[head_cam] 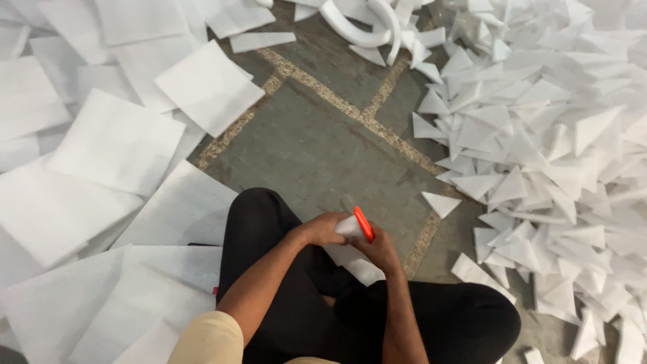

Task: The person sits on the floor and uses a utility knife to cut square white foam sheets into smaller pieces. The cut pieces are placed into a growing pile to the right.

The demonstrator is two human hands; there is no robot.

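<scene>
left hand (322, 228) closed on white foam piece (348, 227) | orange cutter (364, 223) gripped by right hand (381, 249) | triangle pile (546, 148) heaped right of cutter

Black trousers (283, 296), beige short sleeve (209, 340), bare forearms, no gloves.

No packages, labels, signs or screens in view, nothing printed or written anywhere

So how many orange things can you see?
1: an orange tool, held in the right hand against a white foam piece in the left hand. Others may be hidden under the foam piles.
</scene>
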